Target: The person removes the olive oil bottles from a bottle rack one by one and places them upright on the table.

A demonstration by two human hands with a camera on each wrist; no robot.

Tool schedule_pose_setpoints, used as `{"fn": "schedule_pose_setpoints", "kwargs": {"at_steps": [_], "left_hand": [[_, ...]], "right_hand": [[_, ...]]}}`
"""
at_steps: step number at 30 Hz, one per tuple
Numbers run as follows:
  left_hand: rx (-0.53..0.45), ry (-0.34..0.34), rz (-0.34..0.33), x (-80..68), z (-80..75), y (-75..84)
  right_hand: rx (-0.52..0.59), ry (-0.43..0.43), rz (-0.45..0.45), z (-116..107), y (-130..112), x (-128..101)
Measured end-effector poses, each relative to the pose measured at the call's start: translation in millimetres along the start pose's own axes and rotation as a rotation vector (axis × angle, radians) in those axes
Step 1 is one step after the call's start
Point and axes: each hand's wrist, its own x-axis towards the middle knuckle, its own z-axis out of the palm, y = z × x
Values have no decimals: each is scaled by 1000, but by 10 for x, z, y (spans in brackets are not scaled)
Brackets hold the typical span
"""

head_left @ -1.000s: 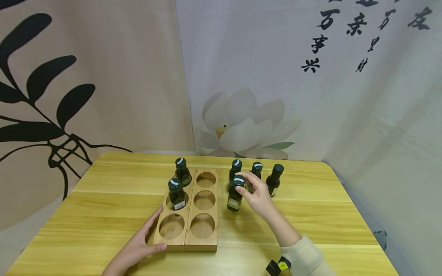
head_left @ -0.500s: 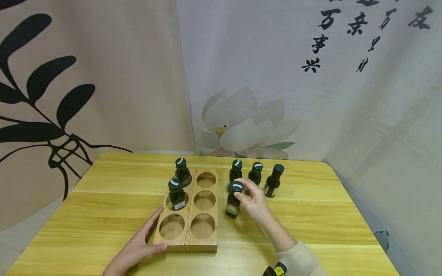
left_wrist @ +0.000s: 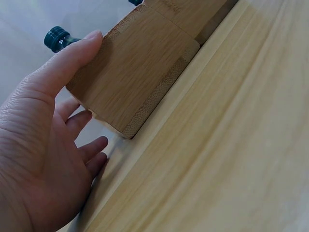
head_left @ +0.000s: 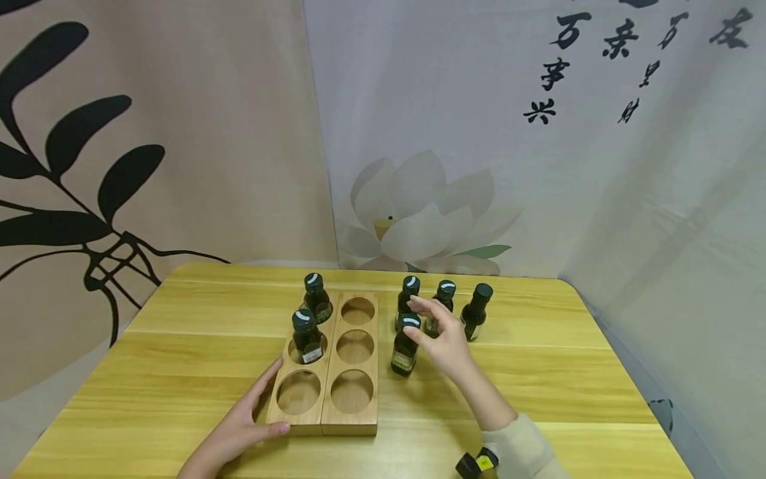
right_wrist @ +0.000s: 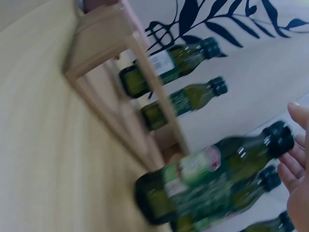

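I count six dark green bottles: two in the wooden rack (head_left: pixel 353 392), four loose toward the table's (head_left: pixel 538 386) far edge. My right hand (head_left: pixel 445 339), fingers relaxed, touches the nearest bottle's (head_left: pixel 405 349) cap; its label is blurred. My left hand (head_left: pixel 236 432) lies flat against the rack's near corner.

Staged tabletop set, printed fabric backdrops (head_left: pixel 239 133) with lotus and calligraphy hung behind a yellow wooden table (head_left: pixel 538 379)

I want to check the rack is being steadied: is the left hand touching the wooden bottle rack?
Touching. In the left wrist view the left hand has its thumb laid flat along the wooden rack's near corner, with no gap.
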Motion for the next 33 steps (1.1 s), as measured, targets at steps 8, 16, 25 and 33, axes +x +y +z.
{"fn": "schedule_pose_setpoints", "kwargs": {"at_steps": [8,16,25,33], "left_hand": [[16,-4,11,10,-9,-14],[-15,-8,23,14,-6,-20],[-4,-2,23,8,-4,-33],[-10,-8,28,-3,-5,-31]], "right_hand": [[32,-13,-115,119,-320,156],[59,-58,-199,473,-278,284],[93,-125,-97,932,-81,323],[89,-156,-21,1213,-37,372]]}}
